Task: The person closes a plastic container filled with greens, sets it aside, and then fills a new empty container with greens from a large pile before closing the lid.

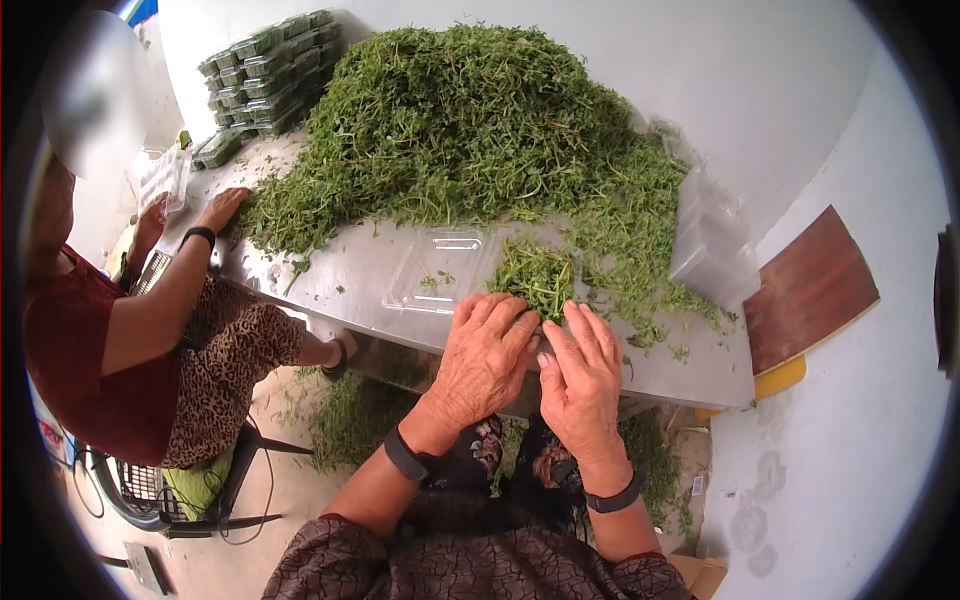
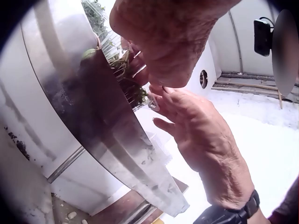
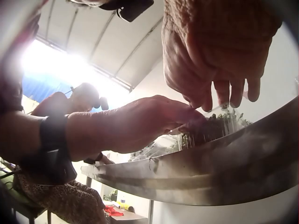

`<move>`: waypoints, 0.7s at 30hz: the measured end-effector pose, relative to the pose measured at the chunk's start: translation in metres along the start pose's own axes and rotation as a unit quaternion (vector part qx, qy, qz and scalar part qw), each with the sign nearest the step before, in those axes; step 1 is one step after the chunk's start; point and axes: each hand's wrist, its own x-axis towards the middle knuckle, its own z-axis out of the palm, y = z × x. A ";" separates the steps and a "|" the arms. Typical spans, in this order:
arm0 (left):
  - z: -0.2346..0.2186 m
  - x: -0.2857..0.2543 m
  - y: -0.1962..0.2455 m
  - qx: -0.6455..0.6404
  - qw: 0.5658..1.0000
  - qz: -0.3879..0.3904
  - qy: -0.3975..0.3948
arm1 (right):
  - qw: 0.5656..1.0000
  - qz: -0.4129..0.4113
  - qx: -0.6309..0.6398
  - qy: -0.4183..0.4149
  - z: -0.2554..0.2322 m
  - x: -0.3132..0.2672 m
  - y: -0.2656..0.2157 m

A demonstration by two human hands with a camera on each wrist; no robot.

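A clear plastic clamshell box (image 1: pixel 577 268) full of leafy green stems (image 1: pixel 532 276) sits at the near edge of the metal table, its lid (image 1: pixel 408 282) folded out flat to the left with a few loose leaves on it. My left hand (image 1: pixel 485 352) lies over the box's near left corner, fingers bent slightly and touching the greens. On the near right side, my right hand (image 1: pixel 583 378) has its fingers extended along the box's edge, thumb toward the left hand. From the right wrist view, the right hand's fingertips (image 3: pixel 236 99) point down at the greens. My palms partly hide the box.
Behind the box rises a big heap of greens (image 1: pixel 460 120). Stacked empty clear boxes (image 1: pixel 712 240) stand at right, filled ones (image 1: pixel 270 75) at back left. Another person (image 1: pixel 110 330) sits at left, a hand by the heap. The table's edge (image 3: pixel 210 172) curves close below my hands.
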 end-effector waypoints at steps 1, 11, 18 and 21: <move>0.000 0.001 0.000 -0.004 1.000 -0.004 -0.005 | 1.000 -0.001 -0.002 -0.002 0.000 0.001 0.000; -0.004 -0.003 -0.007 -0.089 0.996 -0.017 0.017 | 0.999 -0.033 -0.025 -0.027 0.008 0.014 0.005; -0.041 -0.050 -0.026 -0.088 0.987 -0.056 0.125 | 1.000 -0.026 -0.017 0.002 0.002 0.009 0.008; -0.054 -0.069 -0.043 -0.044 0.972 -0.140 0.184 | 0.999 -0.012 -0.014 0.048 0.003 0.001 0.009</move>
